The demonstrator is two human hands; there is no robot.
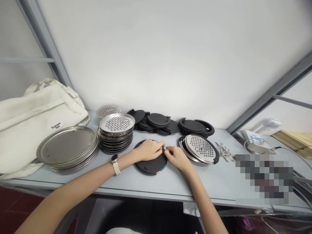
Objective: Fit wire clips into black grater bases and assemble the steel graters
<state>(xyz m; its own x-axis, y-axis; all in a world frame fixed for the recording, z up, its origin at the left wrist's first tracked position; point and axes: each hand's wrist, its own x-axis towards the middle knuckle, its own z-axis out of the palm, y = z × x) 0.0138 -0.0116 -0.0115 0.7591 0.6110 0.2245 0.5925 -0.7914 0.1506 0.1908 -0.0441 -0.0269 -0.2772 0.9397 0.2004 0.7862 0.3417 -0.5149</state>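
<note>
In front of me on the table lies a black round disc (pixel 151 166), with a short strip of blue and orange along its near right edge. My left hand (pixel 150 149) rests across its top, fingers closed at the right rim. Opposite it, my right hand (pixel 177 156) has its thumb and finger pinched at the same spot. A small shiny metal piece (pixel 164 148) shows between the fingertips of both hands; its exact shape is too small to tell. Just right of my right hand are perforated metal discs (pixel 201 148) in black holders.
Left stand a stack of round metal trays (pixel 68 143) and a stack of grater-like discs (pixel 117 124), beside a cream bag (pixel 36 120). Black round parts (pixel 158 120) line the wall. Small wire clips (pixel 223 152) lie right, near a white box (pixel 255 141) with cables.
</note>
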